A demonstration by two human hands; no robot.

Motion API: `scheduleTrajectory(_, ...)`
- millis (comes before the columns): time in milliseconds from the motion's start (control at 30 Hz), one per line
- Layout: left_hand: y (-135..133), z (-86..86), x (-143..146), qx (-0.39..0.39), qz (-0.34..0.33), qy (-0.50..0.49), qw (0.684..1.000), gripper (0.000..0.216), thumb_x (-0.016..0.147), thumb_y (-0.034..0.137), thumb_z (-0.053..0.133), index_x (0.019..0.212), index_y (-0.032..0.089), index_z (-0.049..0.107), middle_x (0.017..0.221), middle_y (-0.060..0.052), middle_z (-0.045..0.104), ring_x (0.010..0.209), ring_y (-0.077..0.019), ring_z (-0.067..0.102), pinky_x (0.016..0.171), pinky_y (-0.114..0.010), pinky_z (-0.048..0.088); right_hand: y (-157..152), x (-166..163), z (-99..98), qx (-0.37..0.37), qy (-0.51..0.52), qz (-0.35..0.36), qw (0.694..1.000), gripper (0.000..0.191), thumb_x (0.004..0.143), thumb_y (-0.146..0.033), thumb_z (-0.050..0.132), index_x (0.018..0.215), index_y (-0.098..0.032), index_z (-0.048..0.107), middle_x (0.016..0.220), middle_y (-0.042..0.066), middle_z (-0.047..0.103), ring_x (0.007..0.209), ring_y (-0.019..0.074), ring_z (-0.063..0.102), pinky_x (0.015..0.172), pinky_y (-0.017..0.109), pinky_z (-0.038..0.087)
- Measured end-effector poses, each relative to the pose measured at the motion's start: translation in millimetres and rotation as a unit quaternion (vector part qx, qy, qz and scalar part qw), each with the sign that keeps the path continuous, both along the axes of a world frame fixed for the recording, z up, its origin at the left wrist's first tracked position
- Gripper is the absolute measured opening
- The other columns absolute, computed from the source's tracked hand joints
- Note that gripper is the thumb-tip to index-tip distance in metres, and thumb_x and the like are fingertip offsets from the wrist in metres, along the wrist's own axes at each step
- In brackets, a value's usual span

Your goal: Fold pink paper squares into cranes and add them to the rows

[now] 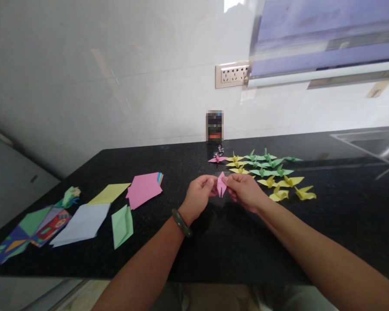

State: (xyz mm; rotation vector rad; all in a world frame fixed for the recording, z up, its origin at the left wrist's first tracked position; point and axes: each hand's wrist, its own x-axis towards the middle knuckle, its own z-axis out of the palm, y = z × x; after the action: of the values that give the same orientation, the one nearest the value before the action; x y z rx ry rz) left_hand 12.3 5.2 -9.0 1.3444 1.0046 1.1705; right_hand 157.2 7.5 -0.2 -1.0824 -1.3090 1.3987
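A small piece of folded pink origami paper (221,185) is held up between both hands, over the dark countertop. My left hand (199,194) pinches its left edge, and a dark green bangle circles that wrist. On the other edge, my right hand (244,188) grips the paper between thumb and fingers. Its lower end shows two narrow points with a slit between them. Just beyond the hands sits a finished pink paper crane (217,159). Rows of yellow paper cranes (236,164) and green paper cranes (262,172) stand behind and to the right of my right hand.
Left of my hands lie a stack of pink paper (145,190), a folded green sheet (122,226), yellow paper (108,194), white sheets (81,224) and a colourful packet (29,235). A phone-like object (215,126) leans on the wall below a socket (232,74).
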Motion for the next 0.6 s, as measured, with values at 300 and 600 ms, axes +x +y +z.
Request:
scheduleTrajectory(300,0.3,2.2,-5.4,0.166,0.028,0.116,0.979,0.013,0.073,0.023,0.059,0.077,0.019,0.070,0.085,-0.006,0.067,0.084,-0.0163,0.060,0.076,-0.028,0.047,1.1,0.8,3.4,-0.094,-0.008,0.011,0.995,0.031,0.069,-0.039,0.057,0.048,-0.016,0.050,0.034,-0.006,0.039,0.029,0.0049,0.029,0.030,0.019,0.020)
scheduleTrajectory(600,0.6,2.2,-0.8,-0.066,-0.001,-0.043,0.997,0.024,0.066,0.035,0.066,0.070,0.012,0.060,0.057,-0.001,0.060,0.048,-0.0085,0.055,0.049,-0.020,0.043,4.7,4.2,-2.1,0.114,-0.091,0.008,0.989,0.026,0.070,-0.041,0.061,0.071,-0.016,0.057,0.058,-0.003,0.053,0.045,0.0068,0.040,0.042,0.021,0.030)
